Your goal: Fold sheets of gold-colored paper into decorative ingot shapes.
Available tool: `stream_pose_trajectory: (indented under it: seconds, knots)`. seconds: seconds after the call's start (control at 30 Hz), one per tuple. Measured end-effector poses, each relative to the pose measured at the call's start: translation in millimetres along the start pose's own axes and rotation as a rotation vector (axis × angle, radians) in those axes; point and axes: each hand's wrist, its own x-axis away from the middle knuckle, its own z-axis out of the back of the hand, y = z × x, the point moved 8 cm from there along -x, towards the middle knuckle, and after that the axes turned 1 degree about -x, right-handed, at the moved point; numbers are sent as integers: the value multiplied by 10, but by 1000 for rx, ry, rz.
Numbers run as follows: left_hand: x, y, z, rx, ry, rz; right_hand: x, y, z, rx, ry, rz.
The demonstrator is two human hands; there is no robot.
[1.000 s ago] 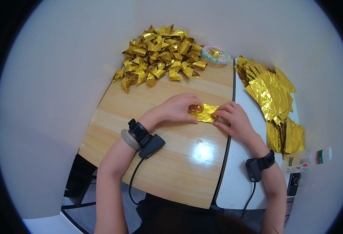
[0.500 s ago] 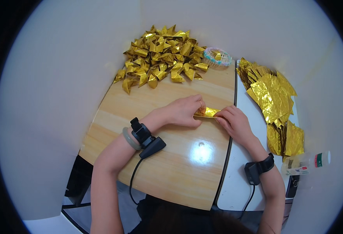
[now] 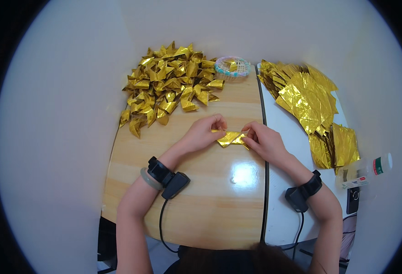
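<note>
Between my two hands, just over the wood-look table, is a folded strip of gold foil paper (image 3: 231,138) with a slanting fold across its face. My left hand (image 3: 206,132) pinches its left end between thumb and fingers. At the other end, my right hand (image 3: 261,139) is closed on the paper, thumb below and fingers above. A small corner of foil pokes out beneath the right fingertips. Farther back on the left lies a heap of folded gold foil pieces (image 3: 171,82). Flat gold foil sheets (image 3: 307,102) are stacked to the right of my right hand.
A small woven basket (image 3: 232,68) with a gold piece in it stands at the back, beside the heap. A clear plastic bottle (image 3: 358,171) lies at the right edge near a black phone-like object (image 3: 353,201). A dark seam divides the wooden table (image 3: 205,192) from the white one (image 3: 284,219).
The view has shifted. The foil strip has turned so its face with a slanting fold shows, and my left hand has moved to its left end.
</note>
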Motion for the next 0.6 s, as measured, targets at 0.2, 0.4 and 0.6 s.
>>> stream_pose_trajectory:
  seconds: [0.2, 0.4, 0.6]
  knots:
    - [88, 246, -37, -207, 26, -173, 8, -81, 43, 139, 121, 213]
    - [151, 343, -45, -380, 28, -181, 12, -127, 75, 194, 153, 257]
    - [161, 425, -14, -543, 121, -348, 39, -217, 64, 142, 137, 405]
